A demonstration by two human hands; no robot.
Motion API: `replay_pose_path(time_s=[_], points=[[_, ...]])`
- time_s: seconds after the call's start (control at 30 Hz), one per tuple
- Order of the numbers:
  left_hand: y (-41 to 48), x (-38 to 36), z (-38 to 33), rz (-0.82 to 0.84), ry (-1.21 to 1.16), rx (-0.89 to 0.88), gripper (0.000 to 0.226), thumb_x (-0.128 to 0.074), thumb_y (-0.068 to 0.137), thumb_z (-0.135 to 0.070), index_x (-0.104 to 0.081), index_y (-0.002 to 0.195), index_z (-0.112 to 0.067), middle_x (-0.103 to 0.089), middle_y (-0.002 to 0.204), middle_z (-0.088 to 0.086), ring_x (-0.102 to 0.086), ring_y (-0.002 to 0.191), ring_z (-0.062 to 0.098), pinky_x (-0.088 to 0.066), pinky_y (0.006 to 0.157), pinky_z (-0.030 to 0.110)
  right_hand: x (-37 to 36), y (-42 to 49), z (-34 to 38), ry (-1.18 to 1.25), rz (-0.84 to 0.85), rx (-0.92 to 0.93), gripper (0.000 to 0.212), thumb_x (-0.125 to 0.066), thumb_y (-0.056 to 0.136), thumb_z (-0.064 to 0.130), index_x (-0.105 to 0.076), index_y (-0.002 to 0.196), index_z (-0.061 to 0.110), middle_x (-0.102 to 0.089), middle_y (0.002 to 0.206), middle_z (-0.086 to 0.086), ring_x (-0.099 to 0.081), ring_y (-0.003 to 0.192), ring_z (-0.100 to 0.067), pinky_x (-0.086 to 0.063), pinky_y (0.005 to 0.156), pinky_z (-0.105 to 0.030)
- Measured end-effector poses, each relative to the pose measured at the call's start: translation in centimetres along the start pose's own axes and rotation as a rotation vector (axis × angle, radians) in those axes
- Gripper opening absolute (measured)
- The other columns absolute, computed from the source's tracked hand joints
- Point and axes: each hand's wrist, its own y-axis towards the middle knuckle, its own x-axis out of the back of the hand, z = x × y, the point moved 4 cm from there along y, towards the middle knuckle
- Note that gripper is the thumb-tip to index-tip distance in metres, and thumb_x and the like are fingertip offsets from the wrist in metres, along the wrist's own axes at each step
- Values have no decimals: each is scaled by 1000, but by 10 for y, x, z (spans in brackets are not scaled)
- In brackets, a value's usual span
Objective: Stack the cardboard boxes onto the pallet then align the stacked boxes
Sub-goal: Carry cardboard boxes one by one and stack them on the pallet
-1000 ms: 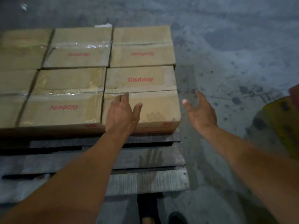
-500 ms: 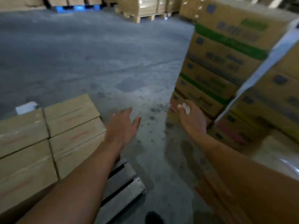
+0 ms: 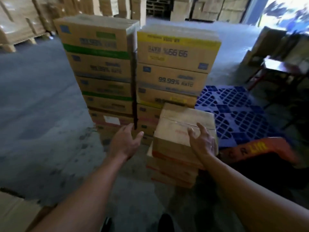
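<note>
A plain brown cardboard box [image 3: 177,129] with faint red print tops a short pile of similar boxes [image 3: 170,173] on the floor, right of centre. My right hand [image 3: 203,141] rests open on that top box's near right side, fingers spread, not gripping. My left hand [image 3: 125,142] hovers open in the air just left of the box, not touching it. A corner of a stacked box [image 3: 15,213] shows at the bottom left; the wooden pallet under it is out of view.
Behind the short pile stand two tall stacks of printed cartons, one green-striped [image 3: 100,64], one yellow-striped [image 3: 173,64]. A blue plastic pallet [image 3: 234,113] lies to the right, with an orange pallet jack part [image 3: 260,148] and a red-legged table [image 3: 275,67]. Bare concrete floor [image 3: 41,114] spreads left.
My view has swung right, away from the wooden pallet's boxes, to face the short pile. Both open hands moved with it; the right hand now lies on the top box.
</note>
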Motion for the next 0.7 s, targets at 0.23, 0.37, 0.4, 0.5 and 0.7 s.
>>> replay_pose_path(time_s=[0.23,0.37,0.4,0.5,0.7], points=[[67,-93,-23,144,-9,37,67,-57,96,-49,-42,149,-12,-45,152,12,-43,138,30,-37,109,40,-5,53,-100,-30,-66,-226,62,-49,99,55,-36,154,28,-38,158,-5,-41,138,-31,-38,110,-48],[101,-139,-21,179,-41,101,70,-63,94,-43,-38,151,-13,-44,152,13,-42,138,31,-41,103,35,-17,79,-146,-39,-34,-319,71,-54,95,58,-35,155,25,-42,155,-5,-48,133,-31,-43,106,-49],[109,-148,-20,188,-87,128,68,-65,94,-37,-37,151,-12,-45,151,12,-44,136,31,-43,94,27,-20,85,-156,-30,-28,-335,75,-55,92,62,-35,154,25,-44,154,-5,-50,131,-31,-45,105,-49],[128,-176,-10,237,-143,249,66,-69,92,-33,-42,148,-10,-53,143,12,-52,128,33,-42,89,30,-31,101,-175,-24,-7,-395,86,-58,87,68,-32,155,22,-44,154,-8,-50,132,-32,-45,105,-52],[155,-217,19,313,-219,342,49,-79,83,-35,-63,123,-12,-69,111,5,-58,88,18,-38,63,21,-52,126,-196,63,6,-445,77,-69,85,59,-43,148,23,-56,139,-9,-57,120,-29,-50,98,-45]])
